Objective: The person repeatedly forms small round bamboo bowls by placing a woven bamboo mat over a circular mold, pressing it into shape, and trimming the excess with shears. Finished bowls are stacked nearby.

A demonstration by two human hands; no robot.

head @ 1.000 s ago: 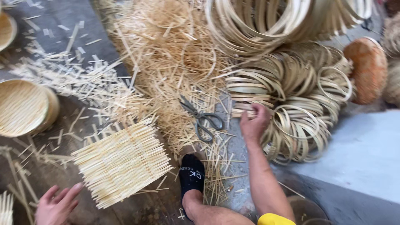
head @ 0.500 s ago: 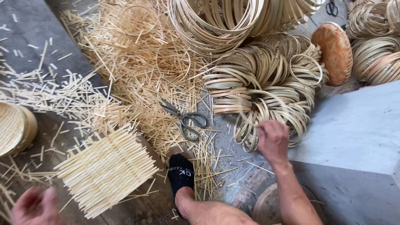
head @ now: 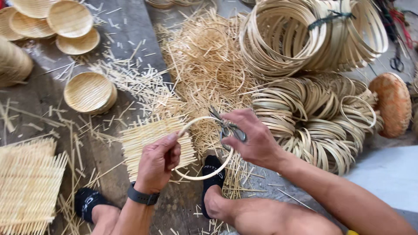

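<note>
My left hand [head: 159, 162] and my right hand [head: 252, 135] both grip one thin bamboo ring [head: 201, 176] held above the floor between them. A pair of scissors [head: 230, 129] lies on the straw just under my right hand's fingers. Behind my left hand a square woven bamboo mat [head: 143, 139] rests on the floor. My two feet in black socks [head: 212, 174] are planted below the ring.
Bundles of bamboo rings [head: 305, 39] and loose rings [head: 318, 126] pile up on the right. Loose bamboo slivers [head: 204, 61] cover the middle. Round woven trays [head: 89, 92] sit at left, another woven mat [head: 26, 182] at far left, a brown basket [head: 394, 104] at right.
My right hand drew a ring from the pile and came back toward me. My left hand rose from the floor and took hold of the ring's other side.
</note>
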